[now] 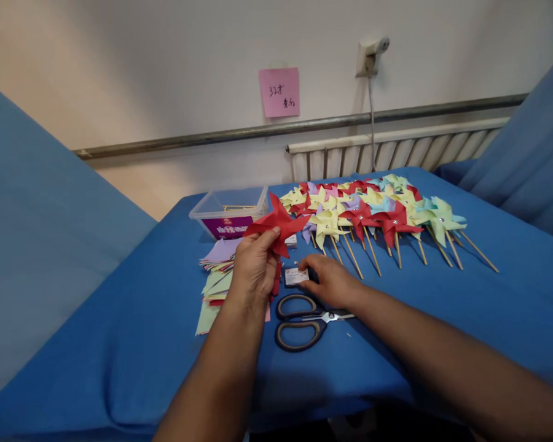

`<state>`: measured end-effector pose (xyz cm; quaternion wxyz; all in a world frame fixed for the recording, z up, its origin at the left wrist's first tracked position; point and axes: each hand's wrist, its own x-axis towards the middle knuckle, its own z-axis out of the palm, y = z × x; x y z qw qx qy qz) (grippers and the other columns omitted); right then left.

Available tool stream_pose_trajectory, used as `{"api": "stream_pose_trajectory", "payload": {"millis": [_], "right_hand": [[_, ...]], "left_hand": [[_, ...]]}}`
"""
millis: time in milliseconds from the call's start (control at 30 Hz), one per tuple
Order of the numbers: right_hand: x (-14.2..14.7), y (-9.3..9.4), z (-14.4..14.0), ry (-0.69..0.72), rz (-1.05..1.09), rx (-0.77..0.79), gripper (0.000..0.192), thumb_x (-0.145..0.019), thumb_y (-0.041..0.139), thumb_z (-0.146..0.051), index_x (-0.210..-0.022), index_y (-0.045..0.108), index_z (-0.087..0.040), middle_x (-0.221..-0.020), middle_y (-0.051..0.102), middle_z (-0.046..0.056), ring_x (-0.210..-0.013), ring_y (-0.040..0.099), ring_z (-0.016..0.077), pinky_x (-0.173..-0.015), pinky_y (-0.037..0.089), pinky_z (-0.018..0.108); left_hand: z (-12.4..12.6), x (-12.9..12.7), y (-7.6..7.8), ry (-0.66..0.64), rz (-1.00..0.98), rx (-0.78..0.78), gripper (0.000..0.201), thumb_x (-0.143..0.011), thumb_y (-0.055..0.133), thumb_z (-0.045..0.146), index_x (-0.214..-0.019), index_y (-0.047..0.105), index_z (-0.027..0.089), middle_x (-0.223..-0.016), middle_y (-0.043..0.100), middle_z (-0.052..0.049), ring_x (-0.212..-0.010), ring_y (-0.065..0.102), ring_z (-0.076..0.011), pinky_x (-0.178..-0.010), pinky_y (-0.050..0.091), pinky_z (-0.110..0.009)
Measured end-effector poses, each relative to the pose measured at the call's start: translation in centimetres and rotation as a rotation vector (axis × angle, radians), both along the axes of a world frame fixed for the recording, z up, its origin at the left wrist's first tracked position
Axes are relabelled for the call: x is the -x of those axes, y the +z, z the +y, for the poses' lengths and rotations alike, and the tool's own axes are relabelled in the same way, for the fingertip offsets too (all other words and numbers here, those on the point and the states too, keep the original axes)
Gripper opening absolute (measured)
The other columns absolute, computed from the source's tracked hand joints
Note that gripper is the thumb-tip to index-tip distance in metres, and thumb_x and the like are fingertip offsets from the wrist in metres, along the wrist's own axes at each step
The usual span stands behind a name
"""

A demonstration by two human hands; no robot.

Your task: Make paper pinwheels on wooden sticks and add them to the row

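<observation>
A red paper pinwheel (280, 224) is pinched at its centre by my left hand (254, 264), raised above the blue cloth. No stick shows on this pinwheel. My right hand (330, 279) rests low, thumb and fingers closed around the right end of a small box with a white label (296, 276). What lies between those fingertips is partly hidden. Just below both hands, scissors (304, 322) with dark handles lie on the cloth, their blades partly under my right hand. Stacks of coloured paper (216, 282) sit left of and behind my left forearm.
Many finished pinwheels on wooden sticks (362, 218) lie at the back right. A clear plastic tub (230, 215) holding thin sticks stands at the back left. Blue cloth (156, 344) covers the table. Behind it are a wall rail (239, 132), a radiator (396, 150) and curtains.
</observation>
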<state>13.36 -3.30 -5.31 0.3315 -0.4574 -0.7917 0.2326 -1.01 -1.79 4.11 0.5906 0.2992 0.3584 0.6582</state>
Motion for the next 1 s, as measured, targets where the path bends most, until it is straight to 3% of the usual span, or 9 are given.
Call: {"api": "stream_pose_trajectory", "payload": {"millis": [133,233,533,700,800,1000], "right_hand": [[0.7,-0.5,0.7,0.011,0.068,-0.03,0.016,-0.086,0.065,-0.026,-0.101,0.065,-0.02,-0.099,0.069,0.006,-0.093,0.063,0.0199,-0.083,0.048,0.034],[0.4,-0.8,2.0,-0.065,0.079,-0.035,0.016,-0.092,0.055,-0.022,-0.097,0.07,-0.021,-0.099,0.071,0.006,-0.094,0.064,0.0194,-0.084,0.048,0.032],[1.4,0.6,4.6,-0.062,-0.343,0.055,0.023,-0.089,0.055,-0.024,-0.103,0.073,-0.023,-0.106,0.072,0.008,-0.097,0.065,0.0248,-0.079,0.046,0.032],[1.3,1.4,4.3,-0.094,-0.391,0.085,0.022,-0.09,0.051,-0.024,-0.095,0.071,-0.018,-0.103,0.071,0.011,-0.092,0.064,0.0229,-0.073,0.042,0.029],[0.2,1.8,3.5,-0.09,-0.355,0.125,0.021,-0.09,0.05,-0.025,-0.094,0.07,-0.018,-0.097,0.072,0.008,-0.086,0.063,0.0189,-0.069,0.04,0.026],[-2.4,2.3,2.0,0.09,-0.293,0.366,0.014,-0.084,0.057,-0.017,-0.084,0.07,-0.017,-0.082,0.073,0.003,-0.073,0.061,0.0144,-0.065,0.04,0.022]], "left_hand": [[0.0,0.1,-0.1,0.007,0.0,0.016,0.018,-0.054,0.081,0.007,-0.066,0.067,0.01,-0.061,0.068,-0.001,-0.054,0.061,-0.0094,-0.057,0.049,-0.02],[-0.1,0.0,0.0,0.001,-0.015,0.018,0.019,-0.054,0.081,0.007,-0.067,0.068,0.01,-0.064,0.07,-0.003,-0.057,0.063,-0.0103,-0.06,0.05,-0.02],[-0.2,-0.4,0.0,-0.011,-0.012,0.036,0.02,-0.052,0.081,0.007,-0.067,0.068,0.011,-0.063,0.07,-0.002,-0.056,0.063,-0.0113,-0.06,0.051,-0.021],[-0.2,-0.4,0.0,-0.019,-0.01,0.04,0.022,-0.052,0.082,0.008,-0.07,0.069,0.01,-0.065,0.071,-0.003,-0.058,0.064,-0.011,-0.061,0.052,-0.021],[-0.3,-0.4,0.0,-0.021,-0.015,0.031,0.022,-0.051,0.081,0.007,-0.069,0.068,0.01,-0.064,0.07,-0.002,-0.058,0.064,-0.0114,-0.061,0.052,-0.021],[-0.2,-0.4,-0.3,-0.026,0.007,0.022,0.021,-0.052,0.081,0.009,-0.068,0.067,0.01,-0.062,0.069,-0.003,-0.056,0.063,-0.0111,-0.06,0.053,-0.021]]}}
